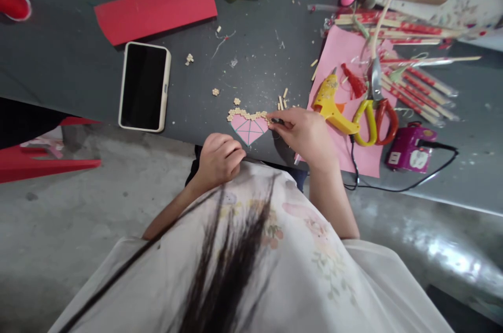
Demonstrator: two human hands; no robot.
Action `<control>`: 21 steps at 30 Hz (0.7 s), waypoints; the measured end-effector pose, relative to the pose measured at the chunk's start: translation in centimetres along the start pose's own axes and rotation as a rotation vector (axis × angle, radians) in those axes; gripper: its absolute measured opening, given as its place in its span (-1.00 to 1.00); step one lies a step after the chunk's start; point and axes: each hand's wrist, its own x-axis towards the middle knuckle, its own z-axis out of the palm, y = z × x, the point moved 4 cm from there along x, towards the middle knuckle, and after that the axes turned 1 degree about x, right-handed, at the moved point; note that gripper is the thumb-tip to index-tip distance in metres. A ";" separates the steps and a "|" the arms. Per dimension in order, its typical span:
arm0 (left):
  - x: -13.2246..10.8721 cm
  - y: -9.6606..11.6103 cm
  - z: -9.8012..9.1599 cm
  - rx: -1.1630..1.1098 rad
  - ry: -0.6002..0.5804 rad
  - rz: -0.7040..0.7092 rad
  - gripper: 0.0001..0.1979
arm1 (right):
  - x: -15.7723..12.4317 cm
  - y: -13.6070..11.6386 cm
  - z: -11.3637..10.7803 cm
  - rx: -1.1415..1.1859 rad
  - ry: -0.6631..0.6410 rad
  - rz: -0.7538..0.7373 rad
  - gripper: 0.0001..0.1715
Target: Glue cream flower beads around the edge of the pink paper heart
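A small pink paper heart (248,129) lies at the near edge of the dark table (78,66), with a row of tiny beige beads along its top. My right hand (304,134) is closed in a pinch on a thin dark tool, its tip at the heart's upper right corner. My left hand (220,157) is curled closed just below and left of the heart, at the table edge; what it holds, if anything, is hidden. Loose beige bits (283,98) lie just beyond the heart.
A phone (144,86) lies face up to the left, a red card sheet (155,8) behind it. At right, on pink paper (338,50), lie a yellow glue gun (332,105), scissors (375,113), wrapped chopsticks (412,81) and a purple plug-in device (406,147).
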 end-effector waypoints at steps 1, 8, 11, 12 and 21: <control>-0.1 0.0 0.0 0.000 -0.008 -0.007 -0.81 | 0.0 0.0 0.0 0.001 -0.006 0.003 -0.76; -0.2 -0.1 0.1 -0.019 -0.006 -0.024 -0.81 | 0.0 -0.3 -0.3 0.009 0.005 0.047 -0.74; -0.2 -0.1 0.1 -0.021 -0.005 -0.024 -0.80 | -0.1 -0.2 -0.2 -0.011 0.010 0.077 -0.81; -0.2 -0.1 0.1 -0.022 -0.005 -0.024 -0.80 | -0.1 -0.1 -0.1 -0.019 0.007 0.083 -0.83; -0.2 -0.1 0.1 -0.032 -0.002 -0.033 -0.80 | -0.7 -0.4 0.0 -0.071 0.006 0.096 -0.84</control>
